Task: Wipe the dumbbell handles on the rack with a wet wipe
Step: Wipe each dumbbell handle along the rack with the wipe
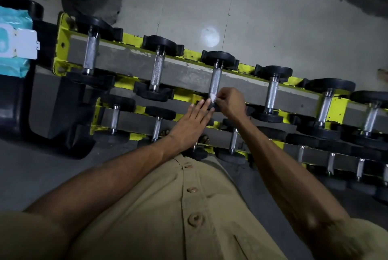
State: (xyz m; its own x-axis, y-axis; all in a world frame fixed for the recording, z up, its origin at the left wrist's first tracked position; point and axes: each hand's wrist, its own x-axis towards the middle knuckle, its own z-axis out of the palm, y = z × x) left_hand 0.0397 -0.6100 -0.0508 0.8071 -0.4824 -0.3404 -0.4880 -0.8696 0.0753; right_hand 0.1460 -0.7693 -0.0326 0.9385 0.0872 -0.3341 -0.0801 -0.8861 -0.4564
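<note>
R fingers [218,100] pinched on wipe [213,97]

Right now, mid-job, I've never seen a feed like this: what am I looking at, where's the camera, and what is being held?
There is no machine here: one camera worn on a person's head looks down past their tan shirt at two bare hands. Below is a yellow dumbbell rack with black-ended dumbbells in tiers. The right hand pinches a white wet wipe against the near end of the third dumbbell handle from the left on the top tier. The left hand lies flat and open beside it, holding nothing. A blue wipes pack sits at far left.
</note>
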